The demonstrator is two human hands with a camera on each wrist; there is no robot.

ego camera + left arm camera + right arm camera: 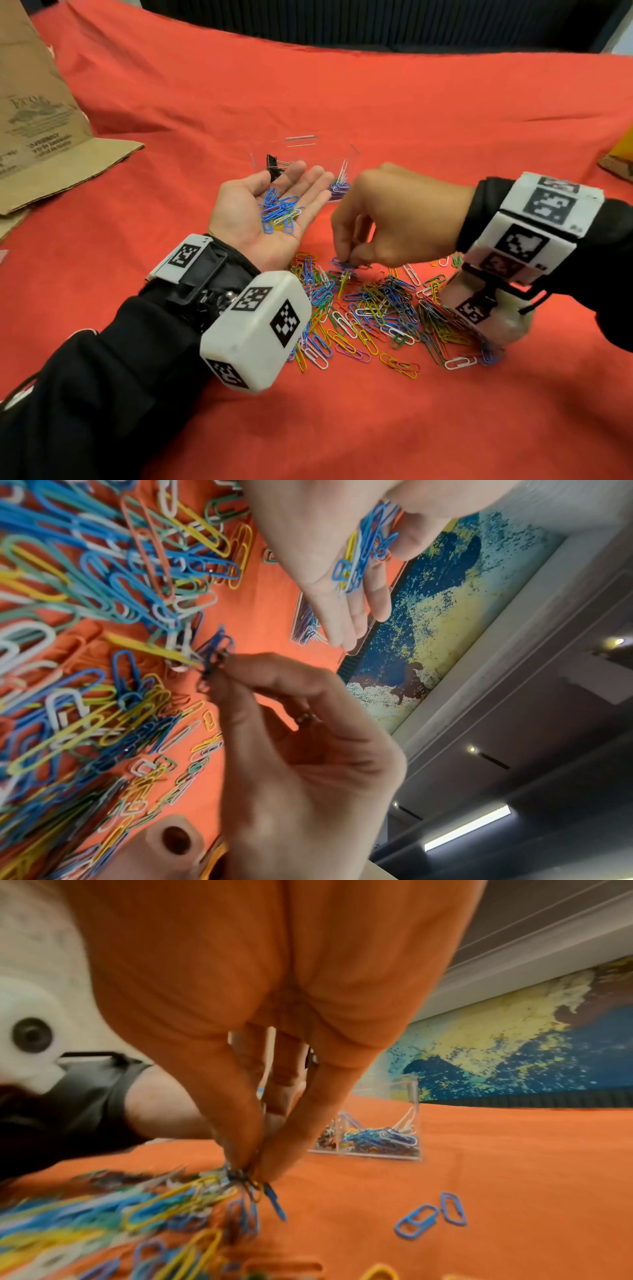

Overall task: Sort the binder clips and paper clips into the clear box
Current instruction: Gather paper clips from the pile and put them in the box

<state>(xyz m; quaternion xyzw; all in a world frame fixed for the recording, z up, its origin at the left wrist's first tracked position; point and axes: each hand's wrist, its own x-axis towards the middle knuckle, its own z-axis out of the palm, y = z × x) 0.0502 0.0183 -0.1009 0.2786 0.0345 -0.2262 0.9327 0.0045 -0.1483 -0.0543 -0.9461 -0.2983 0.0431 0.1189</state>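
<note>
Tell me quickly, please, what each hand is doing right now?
Left hand: open, palm up, carrying paper clips.
Right hand: pinching a clump of clips.

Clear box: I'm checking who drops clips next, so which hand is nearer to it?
Left. The left hand reaches the clear box; the right hand stays nearer me, over the pile.

1. The head view looks forward and down from above at the red cloth (411, 102), taking in both forearms, the heap of paper clips (373, 308) and the clear box (352, 152) beyond the hands.
2. The left wrist view sits low and very near the heap (85, 615), rolled sideways, facing past the left hand (329, 547) to a painted wall (445, 615).
3. The right wrist view looks down along the right hand (274, 1015) at its fingertips, close to the cloth, partly blurred.
4. All three share the heap and the box; both wrist views share the wall.
</note>
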